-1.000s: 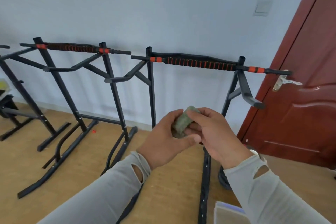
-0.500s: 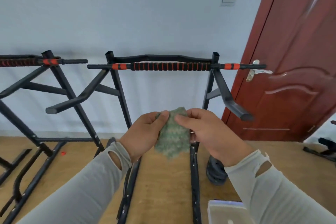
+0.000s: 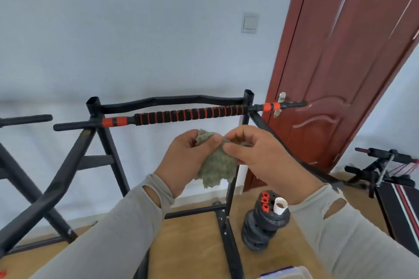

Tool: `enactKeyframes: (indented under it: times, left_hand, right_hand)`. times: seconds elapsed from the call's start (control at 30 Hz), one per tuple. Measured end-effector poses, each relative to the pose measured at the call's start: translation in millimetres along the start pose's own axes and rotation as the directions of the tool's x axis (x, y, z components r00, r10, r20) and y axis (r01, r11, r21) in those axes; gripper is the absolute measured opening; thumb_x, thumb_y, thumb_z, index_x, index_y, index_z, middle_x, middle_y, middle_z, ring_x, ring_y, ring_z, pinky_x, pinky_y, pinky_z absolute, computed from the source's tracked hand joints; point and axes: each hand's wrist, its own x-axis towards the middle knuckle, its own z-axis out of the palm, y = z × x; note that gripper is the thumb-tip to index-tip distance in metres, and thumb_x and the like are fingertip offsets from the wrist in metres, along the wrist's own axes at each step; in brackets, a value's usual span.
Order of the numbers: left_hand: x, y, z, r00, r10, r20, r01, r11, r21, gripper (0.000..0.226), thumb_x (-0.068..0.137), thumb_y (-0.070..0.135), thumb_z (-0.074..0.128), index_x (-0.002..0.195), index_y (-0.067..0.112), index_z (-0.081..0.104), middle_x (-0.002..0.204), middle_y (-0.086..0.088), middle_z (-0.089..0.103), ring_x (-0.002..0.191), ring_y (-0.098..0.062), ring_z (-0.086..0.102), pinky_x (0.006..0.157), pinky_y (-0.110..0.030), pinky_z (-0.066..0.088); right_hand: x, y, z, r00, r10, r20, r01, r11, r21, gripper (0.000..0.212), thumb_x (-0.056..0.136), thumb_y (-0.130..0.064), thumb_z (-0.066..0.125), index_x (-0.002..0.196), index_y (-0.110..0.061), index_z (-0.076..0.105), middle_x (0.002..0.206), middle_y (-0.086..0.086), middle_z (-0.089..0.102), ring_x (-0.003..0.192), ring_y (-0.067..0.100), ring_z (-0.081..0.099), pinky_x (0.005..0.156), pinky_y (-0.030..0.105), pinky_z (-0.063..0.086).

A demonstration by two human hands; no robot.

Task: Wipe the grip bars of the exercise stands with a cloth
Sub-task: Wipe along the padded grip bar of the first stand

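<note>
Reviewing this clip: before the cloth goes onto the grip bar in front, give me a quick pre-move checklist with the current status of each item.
1. Cloth in hand: ok. The left hand and right hand both pinch the green cloth.
2. Cloth opened out for wiping: not ok, it hangs bunched between the hands.
3. Cloth on the bar: not ok, it is held below and short of the grip bar.
4. Way to the bar open: ok, nothing lies between hands and bar.
5. Bar surface needs wiping: cannot tell; a few pale specks show on the foam.
6. Footing: stacked weight plates stand on the floor by the stand's right post.
</note>
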Motion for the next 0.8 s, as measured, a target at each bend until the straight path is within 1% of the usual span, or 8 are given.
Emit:
enactKeyframes:
  times: [0.07,0.17,0.33,0.47,0.53,0.6,0.67,0.8]
  left_hand:
    - [14,-1,-6,1.0,-0.011,-0.018,0.011,1.0,-0.014,0.057,0.076,0.056,0.069,0.099,0.004,0.071,0.092,-0.015,0.074,0.083,-0.027,0.071,0.074,-0.034,0.063]
    - [31,-2,-14,0.996,-0.076,0.049,0.08,0.993,-0.085,0.063,0.079,0.064,0.064,0.107,0.008,0.072,0.102,-0.015,0.074,0.097,-0.035,0.071,0.087,-0.048,0.061]
    - [51,-3,-21,0.998,-0.004,0.069,0.012,0.993,-0.116,0.019,0.095,0.023,0.068,0.109,0.012,0.071,0.101,-0.006,0.077,0.098,-0.027,0.073,0.08,-0.038,0.062]
    - [65,-5,-24,0.967,0.086,0.239,-0.052,0.988,-0.146,0.021,0.095,0.021,0.063,0.112,0.012,0.072,0.105,-0.01,0.076,0.098,-0.028,0.073,0.084,-0.041,0.061]
    - [73,-5,-22,0.953,0.086,0.291,-0.056,0.992,-0.109,0.021,0.094,0.023,0.064,0.111,0.013,0.072,0.105,-0.01,0.075,0.099,-0.029,0.072,0.086,-0.044,0.061]
    - [85,-7,-17,0.96,0.086,0.265,-0.08,0.996,-0.032,0.016,0.094,0.023,0.067,0.105,0.012,0.073,0.099,-0.007,0.076,0.093,-0.026,0.074,0.081,-0.042,0.062]
    - [99,-9,-11,0.976,0.089,0.198,-0.097,0.995,0.035,0.011,0.091,0.023,0.072,0.096,0.013,0.073,0.092,-0.004,0.077,0.084,-0.02,0.075,0.072,-0.033,0.061]
    - [137,-12,11,0.982,0.099,0.158,-0.128,0.974,0.185,0.005,0.09,0.026,0.073,0.093,0.022,0.073,0.087,0.002,0.076,0.08,-0.013,0.073,0.069,-0.025,0.059]
  right_hand:
    - [11,-9,3,0.998,0.019,-0.053,-0.019,1.0,-0.013,0.007,0.095,-0.021,0.074,0.089,-0.018,0.073,0.094,0.007,0.074,0.087,0.025,0.074,0.081,0.037,0.063]
    - [25,-25,4,0.988,0.13,-0.079,-0.127,0.991,0.051,0.013,0.1,-0.018,0.067,0.091,-0.008,0.067,0.088,0.01,0.075,0.08,0.019,0.074,0.076,0.035,0.064]
    - [49,-33,0,0.973,0.219,-0.072,-0.215,0.975,0.057,0.01,0.099,-0.015,0.068,0.096,-0.007,0.062,0.1,0.014,0.074,0.086,0.023,0.075,0.077,0.037,0.064]
    - [65,-36,-20,0.944,0.283,0.168,-0.304,0.946,0.114,0.043,0.087,-0.029,0.08,0.121,-0.007,0.067,0.116,0.014,0.075,0.105,0.028,0.074,0.093,0.045,0.059]
    - [72,-36,-33,0.908,0.316,0.276,-0.346,0.936,0.066,0.058,0.077,-0.033,0.087,0.121,-0.001,0.068,0.119,0.017,0.074,0.111,0.032,0.071,0.102,0.049,0.055]
    - [81,-33,-43,0.913,0.32,0.253,-0.337,0.941,0.029,0.048,0.071,-0.031,0.086,0.105,-0.001,0.069,0.107,0.015,0.075,0.102,0.029,0.072,0.101,0.049,0.055]
    - [92,-26,-51,0.939,0.289,0.186,-0.307,0.949,0.075,0.028,0.08,-0.022,0.079,0.096,-0.004,0.066,0.099,0.012,0.074,0.093,0.023,0.073,0.095,0.043,0.059]
    - [118,-8,-70,0.934,0.309,0.179,-0.345,0.91,0.228,0.007,0.1,-0.008,0.06,0.104,-0.002,0.062,0.114,0.021,0.074,0.106,0.03,0.074,0.095,0.043,0.06]
